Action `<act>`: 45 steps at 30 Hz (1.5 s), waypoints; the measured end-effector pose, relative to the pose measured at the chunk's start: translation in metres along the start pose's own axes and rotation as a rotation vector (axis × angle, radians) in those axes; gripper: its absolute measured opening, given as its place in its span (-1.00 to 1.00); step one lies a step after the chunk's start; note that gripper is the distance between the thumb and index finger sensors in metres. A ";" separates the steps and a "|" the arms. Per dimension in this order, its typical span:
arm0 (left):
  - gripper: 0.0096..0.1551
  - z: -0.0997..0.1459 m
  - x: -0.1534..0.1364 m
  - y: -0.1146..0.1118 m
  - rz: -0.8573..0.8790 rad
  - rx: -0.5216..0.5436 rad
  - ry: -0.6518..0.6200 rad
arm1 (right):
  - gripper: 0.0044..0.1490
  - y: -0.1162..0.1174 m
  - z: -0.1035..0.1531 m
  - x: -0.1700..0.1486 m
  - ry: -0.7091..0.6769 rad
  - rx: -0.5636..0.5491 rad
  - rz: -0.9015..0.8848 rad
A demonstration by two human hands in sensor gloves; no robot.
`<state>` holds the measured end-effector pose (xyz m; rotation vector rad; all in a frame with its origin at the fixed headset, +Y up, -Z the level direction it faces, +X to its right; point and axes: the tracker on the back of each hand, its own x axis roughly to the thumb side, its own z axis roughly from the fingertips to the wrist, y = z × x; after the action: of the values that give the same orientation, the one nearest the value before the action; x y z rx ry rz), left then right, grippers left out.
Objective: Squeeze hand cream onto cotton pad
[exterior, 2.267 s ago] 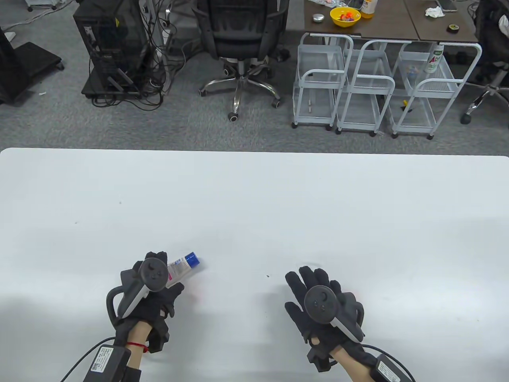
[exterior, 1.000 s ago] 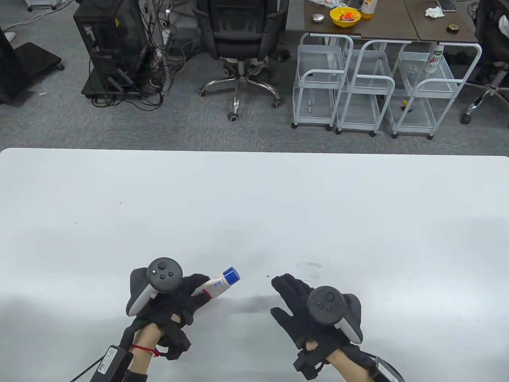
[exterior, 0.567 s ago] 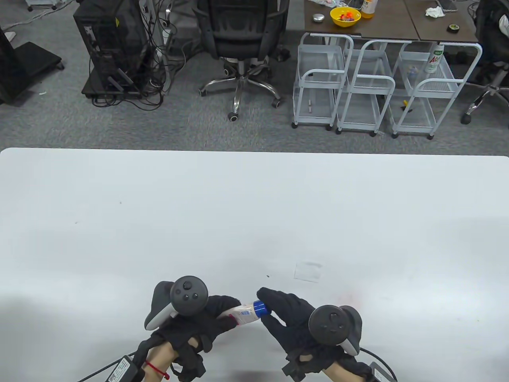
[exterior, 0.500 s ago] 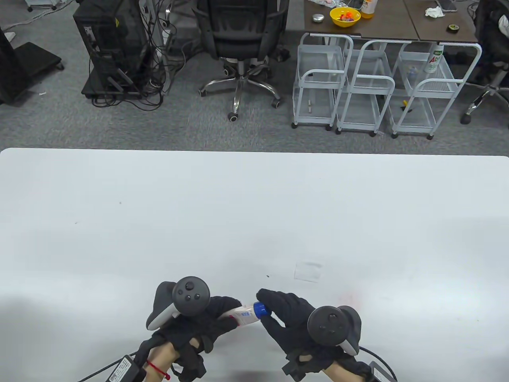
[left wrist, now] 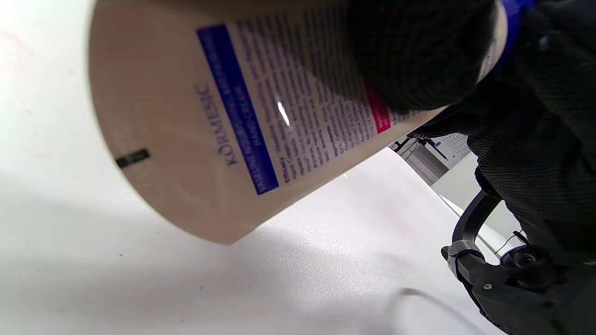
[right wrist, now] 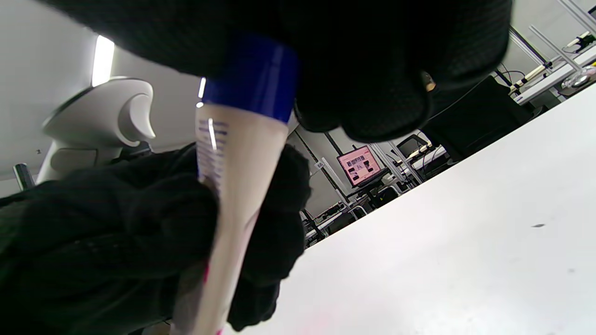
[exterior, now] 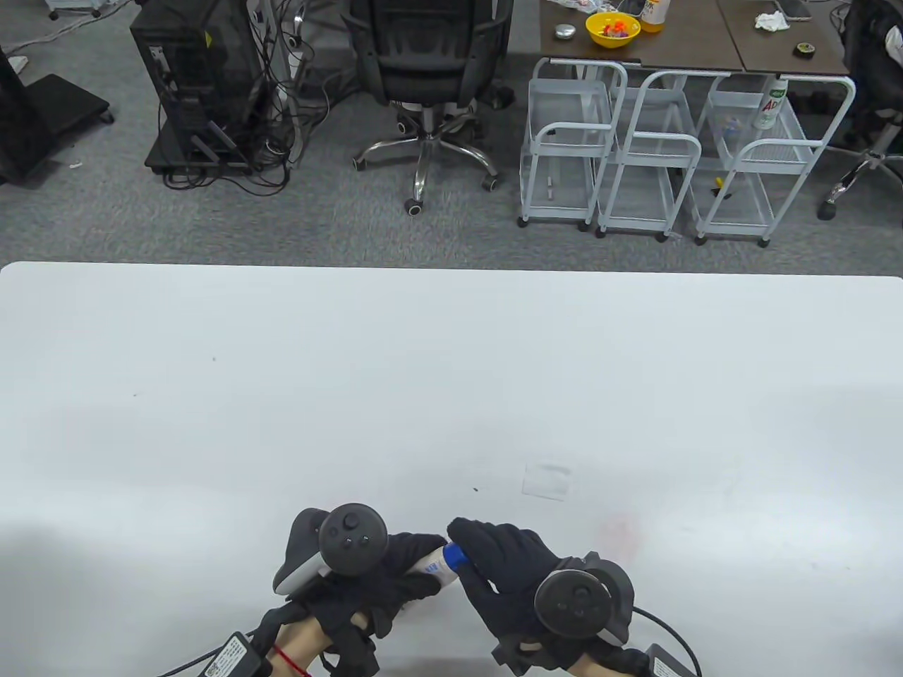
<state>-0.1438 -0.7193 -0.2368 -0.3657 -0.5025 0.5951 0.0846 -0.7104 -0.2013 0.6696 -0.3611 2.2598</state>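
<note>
The white bench [exterior: 451, 367] fills the lower part of the table view, with grey carpet beyond its far edge. On that carpet stand a black office chair [exterior: 430, 63], a dark computer tower [exterior: 201, 77] tangled in cables, and three white wire trolleys [exterior: 663, 155] in front of a brown desk carrying a yellow bowl [exterior: 612, 29].

Both hands work close together at the near edge of the bench. The left hand [exterior: 367, 578] is wrapped around the body of the hand cream tube [exterior: 434, 562], holding it above the bench with its capped end pointing to the right. In the left wrist view the tube [left wrist: 223, 116] fills most of the frame, its flat crimped end toward the camera and a gloved finger [left wrist: 414, 51] pressed across its printed side. The right hand [exterior: 515, 571] is closed on the blue cap [exterior: 456, 556]; the right wrist view shows its fingers [right wrist: 372, 83] curled around the cap [right wrist: 251, 79], with the tube body running down into the left hand's grip.

The cotton pad [exterior: 547, 482], a pale square barely distinct from the surface, lies flat on the bench just beyond the right hand, apart from both hands and the tube.
</note>
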 end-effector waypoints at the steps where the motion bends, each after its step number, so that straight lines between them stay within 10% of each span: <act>1: -0.33 0.000 0.000 0.000 0.002 -0.002 -0.002 | -0.27 0.000 0.000 0.001 -0.008 -0.001 0.012; 26: -0.39 -0.002 -0.013 0.003 0.106 -0.051 0.024 | -0.29 -0.005 -0.011 -0.060 0.332 0.059 -0.306; 36: -0.39 0.006 -0.023 0.019 0.161 0.100 0.075 | -0.31 -0.056 -0.020 -0.123 0.500 -0.139 0.109; 45: -0.39 0.007 -0.024 0.021 0.119 0.126 0.111 | -0.30 -0.039 -0.045 -0.161 0.681 0.084 0.266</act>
<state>-0.1737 -0.7167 -0.2494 -0.3083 -0.3367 0.7137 0.1918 -0.7566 -0.3273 -0.1422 -0.0160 2.5986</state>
